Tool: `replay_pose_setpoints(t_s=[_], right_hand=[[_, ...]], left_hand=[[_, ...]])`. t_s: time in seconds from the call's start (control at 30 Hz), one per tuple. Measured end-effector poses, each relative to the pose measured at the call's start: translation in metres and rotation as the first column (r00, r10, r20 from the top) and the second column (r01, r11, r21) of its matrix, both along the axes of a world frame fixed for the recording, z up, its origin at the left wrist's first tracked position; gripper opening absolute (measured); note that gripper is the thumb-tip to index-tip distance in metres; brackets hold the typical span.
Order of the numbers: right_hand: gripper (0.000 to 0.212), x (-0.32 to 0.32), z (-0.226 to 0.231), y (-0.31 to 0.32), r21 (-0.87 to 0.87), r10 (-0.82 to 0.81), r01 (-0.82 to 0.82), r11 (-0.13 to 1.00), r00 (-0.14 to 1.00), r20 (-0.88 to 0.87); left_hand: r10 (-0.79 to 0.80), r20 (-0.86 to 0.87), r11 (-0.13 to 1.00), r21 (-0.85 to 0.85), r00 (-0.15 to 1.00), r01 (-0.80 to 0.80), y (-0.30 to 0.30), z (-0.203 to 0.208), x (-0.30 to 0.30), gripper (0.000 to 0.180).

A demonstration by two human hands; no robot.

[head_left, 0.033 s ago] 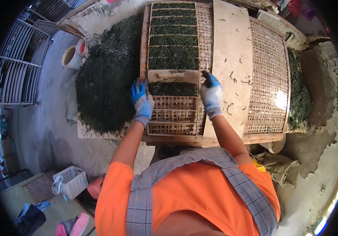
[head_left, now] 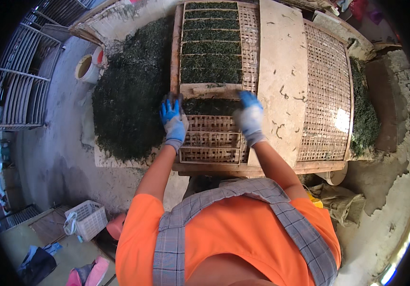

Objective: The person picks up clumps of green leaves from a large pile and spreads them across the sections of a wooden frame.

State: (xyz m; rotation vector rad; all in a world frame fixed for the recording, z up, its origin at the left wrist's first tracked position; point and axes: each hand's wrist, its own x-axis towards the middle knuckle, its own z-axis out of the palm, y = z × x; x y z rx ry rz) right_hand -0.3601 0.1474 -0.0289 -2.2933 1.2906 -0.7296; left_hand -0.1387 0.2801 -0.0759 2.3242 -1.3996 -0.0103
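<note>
A long wooden frame with crossbars (head_left: 239,150) lies on a woven slatted mat (head_left: 249,47). Its far compartments hold flat layers of dark green, shredded, seaweed-like material (head_left: 210,69). A pale wooden board (head_left: 205,89) lies across the frame, with a thinner green strip (head_left: 209,107) just nearer. My left hand (head_left: 174,121), in a blue and grey glove, rests at the frame's left edge, fingers stretched out. On the other side my right hand (head_left: 250,117), gloved alike, is smeared by motion over the frame's right edge near that strip; its fingers cannot be made out.
A big heap of green material (head_left: 131,95) lies left of the frame. To the right are a pale panel with scattered scraps (head_left: 281,71), another woven mat (head_left: 326,90) and more green material (head_left: 363,109). A white bucket (head_left: 88,71) stands at far left, a white crate (head_left: 88,221) at lower left.
My right hand has shifted slightly left and nearer to me, and is more blurred. My left hand has hardly moved.
</note>
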Motion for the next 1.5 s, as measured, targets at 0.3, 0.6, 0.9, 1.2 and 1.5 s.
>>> replay_pose_setpoints(t_s=[0.3, 0.6, 0.9, 1.2, 1.5], right_hand=[[0.044, 0.071, 0.016, 0.005, -0.263, 0.13, -0.104, 0.959, 0.988, 0.085], [0.043, 0.049, -0.031, 0.01, 0.003, 0.314, -0.337, 0.941, 0.872, -0.375], [0.022, 0.086, 0.004, -0.009, 0.239, 0.472, -0.415, 0.878, 0.834, -0.286], [0.113, 0.348, 0.012, 0.137, -0.002, 0.407, -0.509, 0.861, 0.69, -0.598], [0.049, 0.427, -0.009, 0.117, 0.266, 0.406, -0.311, 0.912, 0.766, -0.497]], left_hand=[[0.024, -0.037, 0.976, 0.216, 0.999, -0.015, -0.01, -0.006, -0.003, 0.057], [0.122, -0.061, 0.907, -0.398, 0.991, -0.137, -0.007, -0.022, 0.0, 0.032], [-0.152, -0.207, 0.969, -0.226, 0.966, 0.104, -0.007, -0.009, 0.017, 0.029], [-0.186, -0.389, 0.965, -0.243, 0.902, 0.095, 0.212, -0.032, 0.08, 0.029], [0.352, -0.44, 0.901, -0.08, 0.826, -0.426, 0.418, -0.052, 0.146, 0.014]])
